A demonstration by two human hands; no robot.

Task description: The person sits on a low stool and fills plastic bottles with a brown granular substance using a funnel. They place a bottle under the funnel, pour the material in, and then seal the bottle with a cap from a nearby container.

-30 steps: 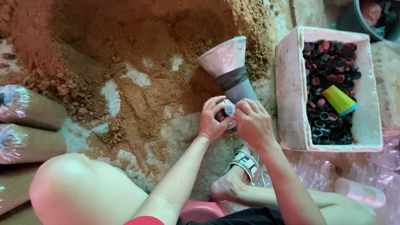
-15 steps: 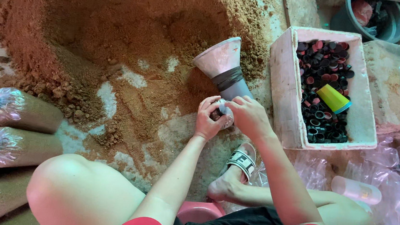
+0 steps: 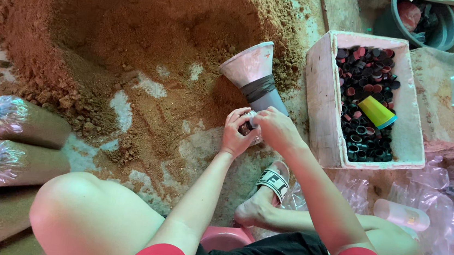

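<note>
Hands closer together than before: left hand (image 3: 237,134) and right hand (image 3: 275,129) both clasped around bag neck (image 3: 248,125).

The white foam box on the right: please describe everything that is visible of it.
The white foam box is rectangular, open-topped and thick-walled, its walls stained. It lies on the ground beside the sawdust pile, right of the funnel. It holds many small black and red caps, with a yellow-green cup lying on them. No hand touches it.

white box (image 3: 322,97) of caps | yellow cup (image 3: 377,111) | filled bags (image 3: 22,120) | sawdust heap (image 3: 109,30)
</note>
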